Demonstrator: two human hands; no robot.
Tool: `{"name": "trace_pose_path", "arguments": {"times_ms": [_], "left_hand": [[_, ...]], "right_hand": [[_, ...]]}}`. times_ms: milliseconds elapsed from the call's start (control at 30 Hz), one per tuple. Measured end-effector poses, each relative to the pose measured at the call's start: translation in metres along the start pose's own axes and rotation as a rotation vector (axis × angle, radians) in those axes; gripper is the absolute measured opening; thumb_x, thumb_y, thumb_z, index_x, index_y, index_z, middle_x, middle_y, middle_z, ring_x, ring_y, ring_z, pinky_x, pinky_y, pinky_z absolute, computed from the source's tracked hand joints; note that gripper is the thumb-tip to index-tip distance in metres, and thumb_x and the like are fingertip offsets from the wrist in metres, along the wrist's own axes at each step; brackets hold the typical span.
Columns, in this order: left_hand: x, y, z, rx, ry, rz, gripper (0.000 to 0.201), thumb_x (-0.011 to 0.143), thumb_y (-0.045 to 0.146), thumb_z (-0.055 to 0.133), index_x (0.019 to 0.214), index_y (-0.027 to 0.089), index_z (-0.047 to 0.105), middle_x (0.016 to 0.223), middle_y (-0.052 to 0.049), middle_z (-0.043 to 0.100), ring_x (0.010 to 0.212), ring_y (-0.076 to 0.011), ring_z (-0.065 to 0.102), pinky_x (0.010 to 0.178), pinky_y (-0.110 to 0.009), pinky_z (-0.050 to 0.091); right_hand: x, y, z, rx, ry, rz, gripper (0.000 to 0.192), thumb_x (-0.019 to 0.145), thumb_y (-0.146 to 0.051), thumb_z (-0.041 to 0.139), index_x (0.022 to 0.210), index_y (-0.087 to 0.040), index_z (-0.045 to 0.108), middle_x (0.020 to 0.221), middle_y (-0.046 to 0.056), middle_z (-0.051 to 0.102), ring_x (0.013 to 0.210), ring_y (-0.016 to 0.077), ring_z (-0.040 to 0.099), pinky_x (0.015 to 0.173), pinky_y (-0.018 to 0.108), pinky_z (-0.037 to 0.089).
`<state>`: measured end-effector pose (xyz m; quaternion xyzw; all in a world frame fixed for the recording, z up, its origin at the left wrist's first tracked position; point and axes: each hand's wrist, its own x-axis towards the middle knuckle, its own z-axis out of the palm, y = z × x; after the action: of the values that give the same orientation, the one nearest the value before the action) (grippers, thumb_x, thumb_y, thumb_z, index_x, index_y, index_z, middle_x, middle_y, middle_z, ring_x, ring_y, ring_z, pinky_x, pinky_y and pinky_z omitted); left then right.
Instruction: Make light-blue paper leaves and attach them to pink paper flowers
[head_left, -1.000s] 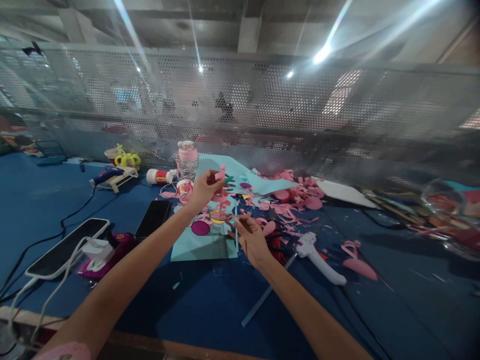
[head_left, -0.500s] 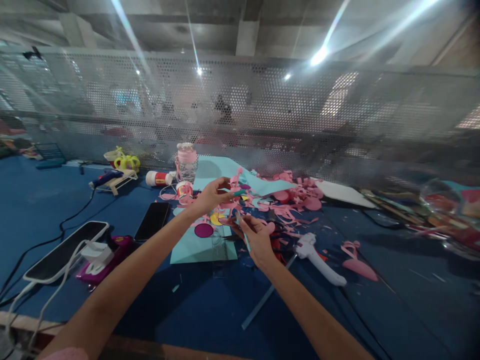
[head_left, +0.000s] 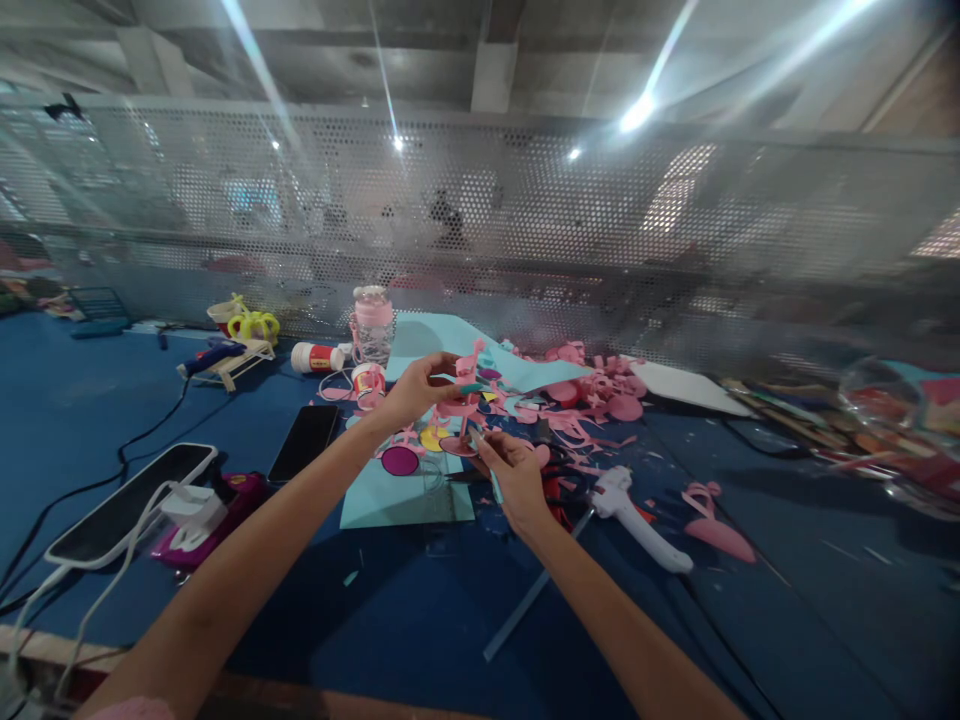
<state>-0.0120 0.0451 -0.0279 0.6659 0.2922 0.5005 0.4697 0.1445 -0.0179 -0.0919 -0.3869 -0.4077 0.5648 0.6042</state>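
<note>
My left hand (head_left: 417,388) pinches a small pink paper cut-out (head_left: 466,372) held above the blue table (head_left: 420,610). Just below and to the right, my right hand (head_left: 512,477) grips a thin light-blue stick (head_left: 491,478) whose upper end points up at the cut-out. Both hands hover over a light-blue paper sheet (head_left: 390,495) that carries a magenta circle (head_left: 400,460). A heap of pink paper scraps (head_left: 581,400) lies right behind the hands.
A white glue gun (head_left: 637,515) lies right of my right hand. A dark phone (head_left: 304,440), a white-framed tablet (head_left: 124,502) with a charger, a pink-lidded jar (head_left: 373,320) and a glue bottle (head_left: 319,355) sit to the left. A perforated metal screen (head_left: 525,220) closes the table's far side.
My left hand has come down and rightward with the pink cut-out. My right hand rose slightly and turned the stick so its end meets the cut-out.
</note>
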Motion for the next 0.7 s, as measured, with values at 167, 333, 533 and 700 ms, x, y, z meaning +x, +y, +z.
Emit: {"name": "trace_pose_path", "arguments": {"times_ms": [167, 333, 533, 700], "left_hand": [[0.001, 0.002, -0.006, 0.019, -0.039, -0.004, 0.042, 0.059, 0.026, 0.073, 0.095, 0.012, 0.058, 0.095, -0.008, 0.063, 0.078, -0.0133, 0.062, 0.068, -0.024, 0.051], [0.002, 0.008, -0.021, -0.065, -0.076, -0.091, 0.041, 0.066, 0.027, 0.069, 0.101, 0.014, 0.055, 0.104, -0.012, 0.061, 0.078, -0.0158, 0.066, 0.072, -0.030, 0.052], [0.004, 0.028, -0.049, -0.064, 0.135, 0.048, 0.036, 0.060, 0.027, 0.073, 0.089, 0.011, 0.058, 0.094, -0.009, 0.065, 0.076, -0.0150, 0.066, 0.078, -0.031, 0.052], [0.000, 0.036, -0.054, 0.101, 0.045, -0.002, 0.038, 0.061, 0.025, 0.071, 0.094, 0.012, 0.058, 0.092, -0.010, 0.066, 0.079, -0.0162, 0.065, 0.072, -0.029, 0.052]], "right_hand": [[-0.002, -0.001, 0.001, -0.021, -0.004, 0.021, 0.026, 0.054, -0.036, 0.075, 0.071, -0.020, 0.065, 0.069, -0.002, 0.066, 0.068, 0.0139, 0.062, 0.071, 0.030, 0.051], [0.000, 0.000, 0.001, 0.013, 0.042, 0.015, 0.031, 0.048, -0.038, 0.078, 0.067, -0.019, 0.062, 0.067, -0.002, 0.067, 0.068, 0.0168, 0.063, 0.074, 0.036, 0.051], [0.002, 0.000, -0.001, 0.043, 0.030, 0.004, 0.030, 0.049, -0.036, 0.078, 0.068, -0.019, 0.062, 0.074, -0.001, 0.070, 0.075, 0.0184, 0.065, 0.080, 0.038, 0.050], [0.003, 0.003, -0.002, 0.062, 0.020, -0.028, 0.029, 0.051, -0.035, 0.077, 0.069, -0.019, 0.061, 0.074, -0.001, 0.069, 0.075, 0.0187, 0.065, 0.081, 0.039, 0.050]]}}
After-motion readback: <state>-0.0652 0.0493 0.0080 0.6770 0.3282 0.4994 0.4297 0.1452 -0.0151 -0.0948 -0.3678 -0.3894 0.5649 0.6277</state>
